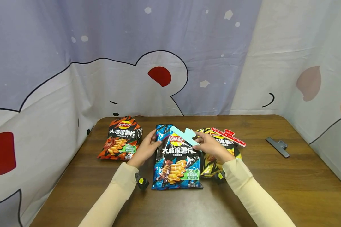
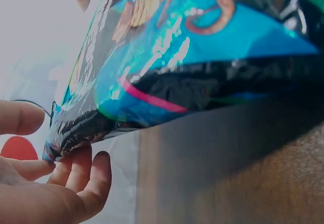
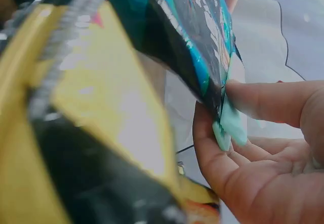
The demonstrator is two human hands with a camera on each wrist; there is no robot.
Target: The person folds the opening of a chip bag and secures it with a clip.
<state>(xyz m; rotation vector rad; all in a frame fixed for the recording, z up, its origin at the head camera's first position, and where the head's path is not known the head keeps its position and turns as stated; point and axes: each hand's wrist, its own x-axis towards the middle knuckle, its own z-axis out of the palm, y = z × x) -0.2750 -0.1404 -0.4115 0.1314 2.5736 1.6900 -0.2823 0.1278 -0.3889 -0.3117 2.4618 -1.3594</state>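
A blue and black bag of potato chips (image 1: 177,164) stands in the middle of the table. Across its top right corner sits a mint-green bag clip (image 1: 184,135), slanting down to the right. With thumb and fingers my right hand (image 1: 211,145) pinches the lower end of this clip at the bag's edge; in the right wrist view the clip's end (image 3: 232,122) shows between them. My left hand (image 1: 145,148) is at the bag's left edge. Its fingers (image 2: 83,171) touch the bag from below, while the thumb is held apart from it.
An orange and black chip bag (image 1: 122,138) lies at the left. Partly behind my right hand is a yellow and black chip bag (image 1: 211,165) with a red clip (image 1: 228,136) across its top. A grey clip (image 1: 278,147) lies farther right on the wooden table (image 1: 298,189).
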